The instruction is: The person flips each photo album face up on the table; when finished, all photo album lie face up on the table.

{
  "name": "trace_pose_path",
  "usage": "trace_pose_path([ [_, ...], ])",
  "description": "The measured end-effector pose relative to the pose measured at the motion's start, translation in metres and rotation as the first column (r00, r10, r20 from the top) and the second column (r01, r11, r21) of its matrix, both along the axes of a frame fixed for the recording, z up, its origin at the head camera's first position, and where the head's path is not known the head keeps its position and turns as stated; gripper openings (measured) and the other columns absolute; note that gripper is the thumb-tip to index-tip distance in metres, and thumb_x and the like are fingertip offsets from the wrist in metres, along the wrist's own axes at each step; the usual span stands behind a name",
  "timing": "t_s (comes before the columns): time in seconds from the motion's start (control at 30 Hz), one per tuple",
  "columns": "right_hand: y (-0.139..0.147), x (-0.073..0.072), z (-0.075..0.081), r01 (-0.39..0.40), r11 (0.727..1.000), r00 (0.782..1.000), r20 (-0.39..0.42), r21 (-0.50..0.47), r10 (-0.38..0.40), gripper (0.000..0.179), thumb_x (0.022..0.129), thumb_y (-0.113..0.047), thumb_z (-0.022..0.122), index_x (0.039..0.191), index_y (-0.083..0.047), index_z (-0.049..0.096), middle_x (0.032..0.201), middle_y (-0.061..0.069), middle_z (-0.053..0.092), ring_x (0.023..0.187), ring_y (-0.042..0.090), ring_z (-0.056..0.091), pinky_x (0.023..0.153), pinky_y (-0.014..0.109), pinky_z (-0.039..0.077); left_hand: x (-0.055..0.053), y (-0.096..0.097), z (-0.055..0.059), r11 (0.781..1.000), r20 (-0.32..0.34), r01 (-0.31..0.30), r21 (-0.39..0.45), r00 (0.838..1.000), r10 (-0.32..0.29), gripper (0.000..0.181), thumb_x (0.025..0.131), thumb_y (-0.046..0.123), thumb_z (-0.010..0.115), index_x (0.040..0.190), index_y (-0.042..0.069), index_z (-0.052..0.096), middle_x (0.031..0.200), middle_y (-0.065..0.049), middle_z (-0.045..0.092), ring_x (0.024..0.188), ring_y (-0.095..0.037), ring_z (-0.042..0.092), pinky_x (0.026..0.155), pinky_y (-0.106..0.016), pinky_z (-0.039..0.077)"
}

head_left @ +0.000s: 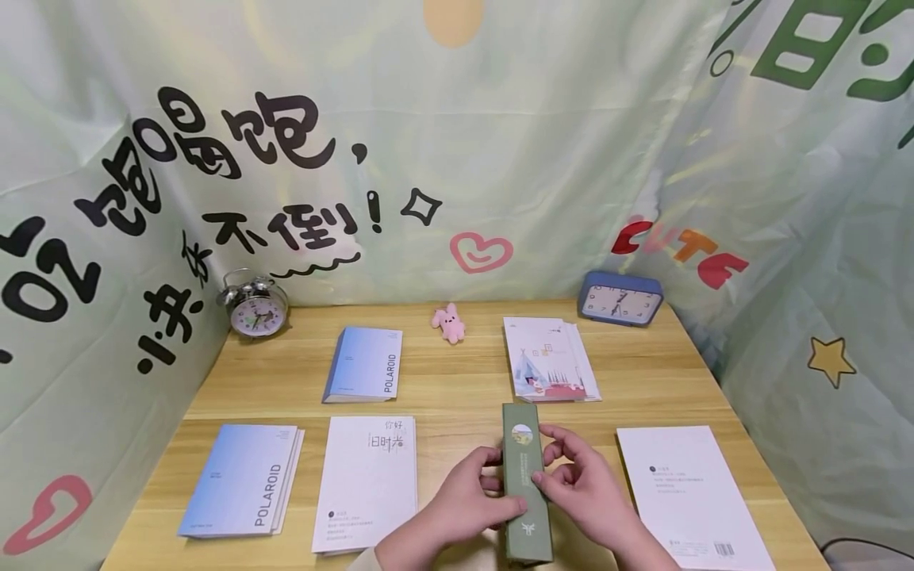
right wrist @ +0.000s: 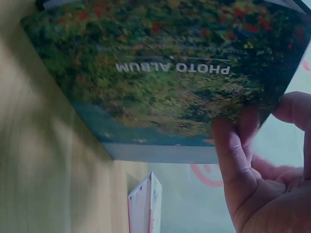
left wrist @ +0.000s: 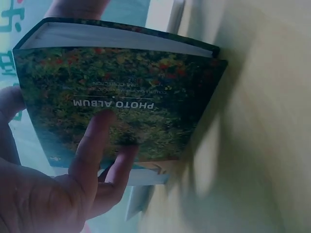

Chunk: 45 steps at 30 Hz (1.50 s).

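A green photo album is held on edge between my two hands, its narrow spine facing up in the head view. My left hand grips its left side, with the thumb on the spine. From the right, my right hand holds the other side, thumb at the spine's edge. The left wrist view shows a cover with dark foliage, red flowers and upside-down "PHOTO ALBUM" lettering; fingers lie on that cover. A similar flowered cover fills the right wrist view, fingertips against it.
Two blue Polaroid albums and a white album lie left. On the right are an illustrated album and another white one. Along the back stand a silver alarm clock, a pink plush and a blue clock.
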State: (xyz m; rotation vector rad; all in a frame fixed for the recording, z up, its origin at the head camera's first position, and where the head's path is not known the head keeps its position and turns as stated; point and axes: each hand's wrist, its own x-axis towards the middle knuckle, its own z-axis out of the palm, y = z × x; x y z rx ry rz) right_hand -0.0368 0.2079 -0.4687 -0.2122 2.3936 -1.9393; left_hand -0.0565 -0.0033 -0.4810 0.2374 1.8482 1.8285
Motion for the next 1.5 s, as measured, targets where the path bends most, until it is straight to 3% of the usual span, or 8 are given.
trace_pose_path([
  [0.13,-0.001,0.000,-0.006,-0.077,0.997,0.994,-0.072,-0.012,0.076,0.055,0.096,0.005,0.070,0.146,0.013,0.049,0.104,0.019,0.059,0.064,0.010,0.065,0.058,0.028,0.058,-0.001,-0.001,-0.003,0.998,0.052,-0.040,0.057,0.998,0.038,0.063,0.084,0.001,0.076,0.140,-0.011,0.050,0.107,-0.017,0.073,0.091,-0.028,0.075,0.062,-0.037,0.063],
  [0.3,-0.001,0.002,-0.013,-0.123,0.992,0.992,-0.030,-0.033,0.122,0.043,0.100,0.001,0.068,0.139,0.015,0.056,0.107,0.021,0.062,0.070,0.016,0.070,0.069,0.037,0.065,-0.001,-0.003,-0.008,0.992,0.058,-0.109,0.065,0.993,0.105,0.069,0.087,0.005,0.076,0.145,-0.014,0.044,0.125,-0.017,0.062,0.094,-0.024,0.072,0.070,-0.035,0.063],
  [0.47,0.006,0.000,-0.022,-0.067,0.989,0.996,0.070,0.133,0.058,0.045,0.096,-0.009,0.078,0.133,0.012,0.064,0.103,0.014,0.068,0.072,0.016,0.068,0.066,0.030,0.061,-0.002,-0.005,-0.009,0.986,0.011,-0.140,0.095,0.990,0.139,0.070,0.089,0.002,0.077,0.147,-0.014,0.041,0.133,-0.020,0.057,0.098,-0.028,0.072,0.074,-0.038,0.065],
  [0.7,0.015,-0.005,-0.033,-0.047,0.907,0.983,0.180,0.419,-0.033,0.058,0.093,-0.033,0.082,0.132,0.007,0.067,0.103,0.006,0.073,0.092,0.020,0.068,0.083,0.043,0.059,-0.001,-0.007,-0.005,0.988,-0.046,-0.141,0.071,0.988,0.144,0.075,0.086,0.004,0.082,0.148,-0.012,0.042,0.135,-0.020,0.056,0.097,-0.027,0.072,0.073,-0.033,0.064],
  [0.83,0.015,-0.006,-0.034,-0.066,0.898,0.980,0.198,0.434,-0.024,0.059,0.094,-0.037,0.081,0.136,0.003,0.067,0.107,0.007,0.074,0.098,0.023,0.069,0.090,0.051,0.058,0.000,-0.007,-0.005,0.985,-0.050,-0.151,0.077,0.987,0.155,0.077,0.085,0.004,0.084,0.147,-0.012,0.042,0.134,-0.020,0.056,0.097,-0.027,0.071,0.073,-0.033,0.064],
  [1.2,0.008,-0.009,-0.036,-0.031,0.893,0.976,0.206,0.449,-0.069,0.062,0.094,-0.036,0.082,0.139,0.003,0.065,0.097,0.000,0.072,0.090,0.015,0.067,0.082,0.042,0.057,-0.002,-0.013,-0.014,0.982,-0.031,-0.187,0.037,0.982,0.188,0.079,0.085,0.002,0.083,0.149,-0.015,0.039,0.127,-0.019,0.059,0.096,-0.025,0.069,0.074,-0.035,0.064],
  [1.33,0.006,-0.010,-0.037,-0.003,0.870,0.978,0.183,0.493,-0.101,0.064,0.091,-0.039,0.085,0.137,0.001,0.067,0.098,0.001,0.074,0.090,0.015,0.068,0.081,0.043,0.058,-0.003,-0.017,-0.019,0.981,-0.003,-0.191,0.037,0.982,0.191,0.078,0.086,0.001,0.082,0.149,-0.018,0.040,0.117,-0.017,0.062,0.093,-0.024,0.072,0.071,-0.035,0.064],
  [1.5,0.005,-0.012,-0.038,0.019,0.811,0.980,0.149,0.584,-0.130,0.069,0.087,-0.044,0.087,0.139,-0.002,0.068,0.108,0.007,0.072,0.095,0.022,0.066,0.084,0.049,0.057,-0.003,-0.021,-0.024,0.981,0.003,-0.193,-0.007,0.981,0.193,0.075,0.088,0.001,0.080,0.149,-0.020,0.040,0.118,-0.018,0.061,0.094,-0.024,0.072,0.066,-0.036,0.064],
])
